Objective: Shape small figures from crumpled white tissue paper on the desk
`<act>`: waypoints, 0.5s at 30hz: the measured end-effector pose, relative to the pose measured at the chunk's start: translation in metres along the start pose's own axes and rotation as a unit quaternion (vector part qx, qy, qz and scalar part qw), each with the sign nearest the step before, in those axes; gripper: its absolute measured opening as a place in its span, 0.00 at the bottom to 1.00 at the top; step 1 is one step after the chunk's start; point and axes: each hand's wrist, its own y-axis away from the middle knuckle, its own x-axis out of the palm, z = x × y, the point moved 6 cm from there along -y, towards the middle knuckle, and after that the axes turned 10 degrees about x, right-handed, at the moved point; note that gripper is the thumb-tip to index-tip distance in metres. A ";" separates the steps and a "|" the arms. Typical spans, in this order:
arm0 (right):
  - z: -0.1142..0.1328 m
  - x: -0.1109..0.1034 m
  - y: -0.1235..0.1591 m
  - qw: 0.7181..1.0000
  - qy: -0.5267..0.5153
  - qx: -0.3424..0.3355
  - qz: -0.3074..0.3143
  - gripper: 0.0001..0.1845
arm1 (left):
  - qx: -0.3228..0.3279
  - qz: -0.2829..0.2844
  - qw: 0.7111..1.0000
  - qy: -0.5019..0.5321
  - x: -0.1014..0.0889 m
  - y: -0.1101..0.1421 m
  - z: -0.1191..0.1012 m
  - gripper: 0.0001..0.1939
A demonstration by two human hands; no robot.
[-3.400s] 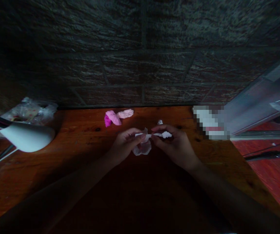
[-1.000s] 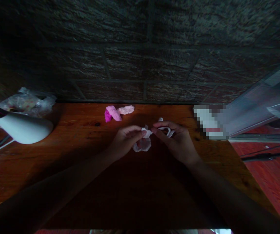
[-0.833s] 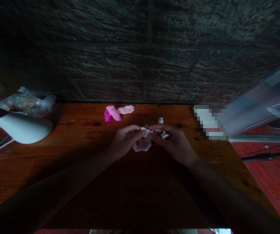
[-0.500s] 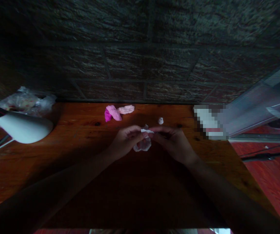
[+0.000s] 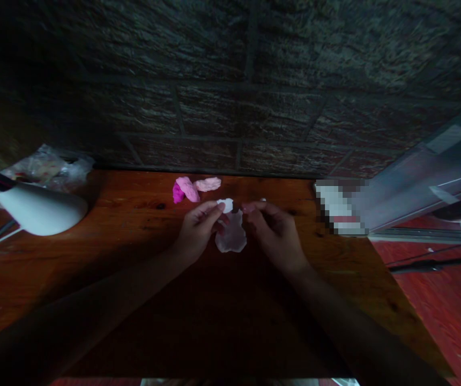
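My left hand [image 5: 196, 228] pinches a small white lump [image 5: 226, 205] at its fingertips, above a wooden table [image 5: 134, 236]. Below it hangs a flat pale pink piece [image 5: 231, 237] of soft material, between both hands. My right hand [image 5: 273, 230] is closed in a pinch just right of the lump; what it grips is hidden. Behind the hands lie a magenta and pink lump [image 5: 185, 190] and a pale pink roll [image 5: 207, 184]. A tiny white bit [image 5: 263, 200] peeks out behind my right fingers.
A white lamp head [image 5: 39, 213] reaches in from the left, with crumpled clear plastic [image 5: 49, 169] behind it. A blurred white object [image 5: 337, 209] sits at the table's right rear. A dark brick wall [image 5: 230, 80] closes the back. Red floor [image 5: 435, 289] lies to the right.
The crumpled pale material between my hands has been worked: a small white lump is now lifted at my left fingertips and the pink piece hangs flatter. The view shifted slightly.
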 end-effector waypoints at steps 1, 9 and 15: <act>0.003 0.007 0.002 1.000 0.008 -0.022 -0.004 0.12 | 0.002 -0.013 1.000 0.004 -0.001 0.000 0.000 0.15; 0.013 0.037 0.017 0.972 0.178 -0.149 0.036 0.10 | 0.070 -0.064 0.993 -0.076 -0.012 0.000 -0.011 0.13; 0.001 0.014 0.010 0.994 0.081 -0.076 0.005 0.11 | 0.074 -0.006 0.990 -0.119 0.000 0.008 -0.015 0.10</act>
